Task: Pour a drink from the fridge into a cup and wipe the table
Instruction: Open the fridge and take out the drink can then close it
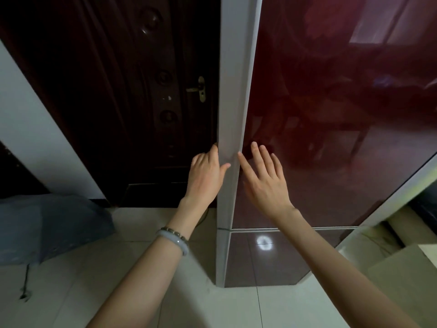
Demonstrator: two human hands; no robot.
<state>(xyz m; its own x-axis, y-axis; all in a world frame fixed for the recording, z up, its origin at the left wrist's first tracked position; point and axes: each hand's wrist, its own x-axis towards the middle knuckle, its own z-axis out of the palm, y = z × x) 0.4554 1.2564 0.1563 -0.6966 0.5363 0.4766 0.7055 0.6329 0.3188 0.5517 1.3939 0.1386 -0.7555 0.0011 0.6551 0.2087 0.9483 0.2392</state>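
A tall fridge stands in front of me, with a glossy dark red upper door [331, 114] and a grey side panel [233, 91]. My left hand [205, 176] wraps around the grey left edge of that door, fingers behind it and thumb on the front. My right hand [264, 181] lies flat on the red door face with its fingers spread, close to the same edge. The door looks shut. A lower red door [264, 256] sits beneath it. No drink, cup or table is in view.
A dark entrance door [142, 102] with a brass handle [201, 89] stands left of the fridge. An open grey umbrella [47, 226] rests on the pale tiled floor at the left. Cardboard boxes [397, 263] sit at the lower right.
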